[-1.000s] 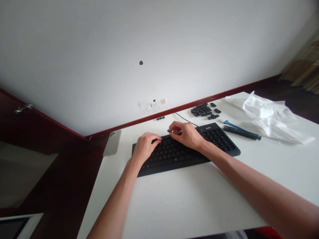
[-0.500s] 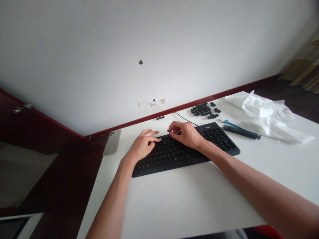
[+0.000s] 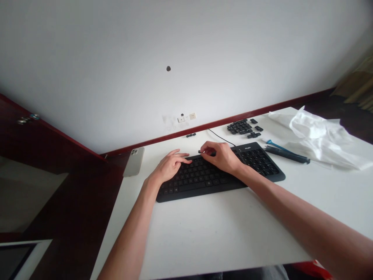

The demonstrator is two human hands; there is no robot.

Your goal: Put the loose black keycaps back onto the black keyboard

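A black keyboard (image 3: 212, 181) lies on the white table (image 3: 218, 229), and several of its keys show along the rows. My right hand (image 3: 218, 154) is over the keyboard's upper middle, pinching a small black keycap (image 3: 199, 151) between thumb and fingers. The fingers hide the keys below them. My left hand (image 3: 170, 165) rests further left on the keyboard, its fingers spread over the keys and holding nothing.
Behind the keyboard lie a cluster of black keycaps (image 3: 240, 126), a few more keycaps (image 3: 190, 135) and a thin black cable (image 3: 220, 137). To the right are a blue-and-black tool (image 3: 287, 154) and crumpled white plastic (image 3: 319, 138). A phone (image 3: 133, 161) lies left.
My left hand's fingers have lifted and spread since the oldest frame. My right hand still pinches the keycap. The whole scene has shifted slightly in view as my head moved.
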